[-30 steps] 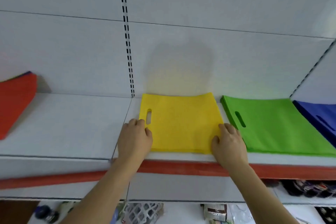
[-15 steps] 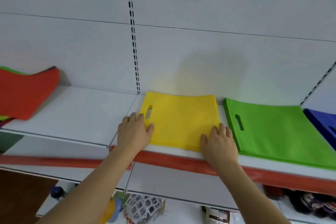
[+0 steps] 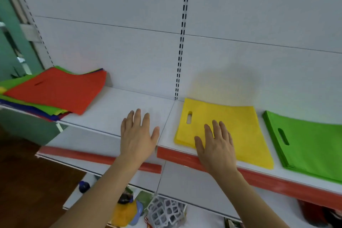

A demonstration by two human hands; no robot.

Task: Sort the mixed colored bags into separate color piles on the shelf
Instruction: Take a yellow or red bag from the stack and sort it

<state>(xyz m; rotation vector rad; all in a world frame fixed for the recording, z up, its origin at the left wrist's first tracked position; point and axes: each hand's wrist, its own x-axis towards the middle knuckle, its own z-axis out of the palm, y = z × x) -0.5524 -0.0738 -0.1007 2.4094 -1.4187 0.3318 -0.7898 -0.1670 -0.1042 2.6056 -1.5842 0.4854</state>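
On the white shelf (image 3: pixel 129 102) a mixed heap of bags (image 3: pixel 55 94), red one on top, sits at the far left end, well apart from the yellow pile (image 3: pixel 235 126) by the front edge and the green pile (image 3: pixel 311 144) just to its right. A white lattice basket (image 3: pixel 166 211) shows on the lower shelf. Since a moment ago the left hand (image 3: pixel 137 135) has left the yellow pile's corner and now hovers, fingers spread, over bare shelf. The right hand (image 3: pixel 216 146) lies flat, fingers straight, over the pile's front-left corner.
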